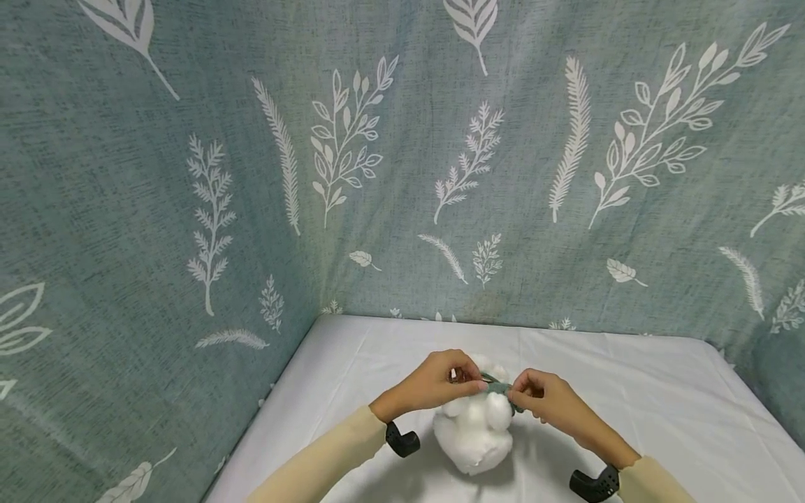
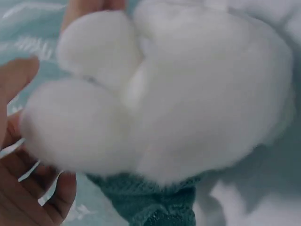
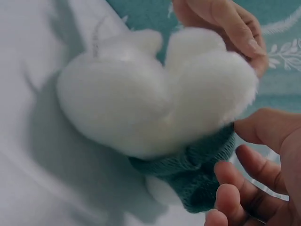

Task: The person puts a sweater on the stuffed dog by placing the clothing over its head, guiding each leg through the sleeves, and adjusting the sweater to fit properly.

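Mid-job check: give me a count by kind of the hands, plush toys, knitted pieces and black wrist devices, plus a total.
Hands: 2 (left hand, right hand)
White plush toy: 1
Green knitted piece: 1
Black wrist devices: 2
Total: 6

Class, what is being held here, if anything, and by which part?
The left hand and right hand appear to pinch the green knitted band on the white plush toy at two places, a short stretch showing between them.

Left-wrist view: plush (image 2: 202, 89) blurred, green knit (image 2: 164, 209) cut off below.
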`<state>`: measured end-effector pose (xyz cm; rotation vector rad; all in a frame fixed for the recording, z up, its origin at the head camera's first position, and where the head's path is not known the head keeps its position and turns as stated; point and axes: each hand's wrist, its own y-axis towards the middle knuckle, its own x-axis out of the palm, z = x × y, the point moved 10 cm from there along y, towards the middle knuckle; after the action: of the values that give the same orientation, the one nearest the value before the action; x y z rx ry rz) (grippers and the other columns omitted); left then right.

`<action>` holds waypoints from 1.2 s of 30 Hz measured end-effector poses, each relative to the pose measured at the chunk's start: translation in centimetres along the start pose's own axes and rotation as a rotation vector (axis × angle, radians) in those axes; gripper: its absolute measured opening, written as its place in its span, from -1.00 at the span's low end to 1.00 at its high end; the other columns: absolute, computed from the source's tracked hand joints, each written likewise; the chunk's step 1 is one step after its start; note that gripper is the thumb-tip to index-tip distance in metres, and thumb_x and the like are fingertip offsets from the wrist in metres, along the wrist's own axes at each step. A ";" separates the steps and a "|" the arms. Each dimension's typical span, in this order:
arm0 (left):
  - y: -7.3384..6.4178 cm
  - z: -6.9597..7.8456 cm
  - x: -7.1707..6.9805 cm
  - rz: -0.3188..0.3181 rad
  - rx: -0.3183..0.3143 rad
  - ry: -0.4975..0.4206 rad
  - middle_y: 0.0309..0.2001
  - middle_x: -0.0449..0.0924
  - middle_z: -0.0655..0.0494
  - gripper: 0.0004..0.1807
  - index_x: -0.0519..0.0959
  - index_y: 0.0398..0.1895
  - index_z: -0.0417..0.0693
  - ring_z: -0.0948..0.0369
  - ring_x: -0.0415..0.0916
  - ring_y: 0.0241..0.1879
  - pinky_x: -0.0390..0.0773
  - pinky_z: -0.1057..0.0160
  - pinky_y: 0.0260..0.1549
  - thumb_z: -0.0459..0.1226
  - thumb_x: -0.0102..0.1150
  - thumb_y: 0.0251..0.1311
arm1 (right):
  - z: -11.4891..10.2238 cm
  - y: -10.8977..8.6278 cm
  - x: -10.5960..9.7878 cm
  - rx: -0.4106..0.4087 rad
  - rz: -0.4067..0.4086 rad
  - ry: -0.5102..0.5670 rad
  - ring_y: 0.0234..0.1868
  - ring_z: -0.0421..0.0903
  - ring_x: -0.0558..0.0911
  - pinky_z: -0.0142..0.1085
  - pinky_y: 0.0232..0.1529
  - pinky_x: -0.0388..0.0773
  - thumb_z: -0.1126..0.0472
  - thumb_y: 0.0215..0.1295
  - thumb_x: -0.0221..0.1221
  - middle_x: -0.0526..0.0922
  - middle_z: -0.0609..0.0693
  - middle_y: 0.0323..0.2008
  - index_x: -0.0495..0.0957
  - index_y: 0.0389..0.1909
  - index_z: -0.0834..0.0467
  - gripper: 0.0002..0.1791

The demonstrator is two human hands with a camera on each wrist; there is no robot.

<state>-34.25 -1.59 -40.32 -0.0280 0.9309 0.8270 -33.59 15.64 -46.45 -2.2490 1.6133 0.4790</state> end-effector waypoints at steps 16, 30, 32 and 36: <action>-0.6 2.7 3.2 -0.097 0.250 0.444 -0.15 0.58 0.27 -0.55 0.73 0.12 0.14 0.43 0.40 -0.22 0.30 0.49 -0.16 0.09 0.39 0.24 | 0.6 -0.2 1.4 -0.020 -0.042 -0.038 -0.38 -0.03 0.54 -0.21 -0.45 0.52 -0.12 0.40 0.29 0.68 -0.01 -0.27 0.70 0.02 0.13 -0.58; 0.2 2.9 4.4 -0.074 0.197 0.566 -0.28 0.30 0.35 -0.58 0.78 0.01 0.31 0.41 0.17 -0.32 0.14 0.41 -0.37 0.25 0.26 0.28 | 0.9 -0.3 0.4 -0.009 -0.081 0.098 -0.53 -0.15 0.41 -0.21 -0.43 0.49 0.03 0.51 0.20 0.50 -0.02 -0.51 0.65 -0.04 0.21 -0.69; 0.3 2.9 4.4 -0.064 0.178 0.587 -0.29 0.29 0.34 -0.60 0.80 -0.03 0.31 0.39 0.16 -0.33 0.14 0.41 -0.39 0.25 0.27 0.28 | 0.7 -0.5 0.2 -0.026 -0.086 0.118 -0.52 -0.16 0.42 -0.22 -0.42 0.49 0.04 0.51 0.19 0.51 -0.03 -0.50 0.64 -0.05 0.23 -0.69; 0.6 2.8 4.0 -0.024 0.138 0.633 -0.28 0.28 0.31 -0.66 0.83 -0.18 0.31 0.36 0.14 -0.35 0.13 0.41 -0.41 0.23 0.27 0.30 | -0.1 -0.9 -0.2 -0.074 -0.102 0.138 -0.51 -0.18 0.43 -0.22 -0.35 0.51 0.07 0.53 0.17 0.49 -0.04 -0.48 0.62 -0.06 0.27 -0.69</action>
<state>-31.41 2.30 -41.32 -0.1888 1.5781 0.7387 -32.81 16.05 -46.19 -2.4544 1.5587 0.3701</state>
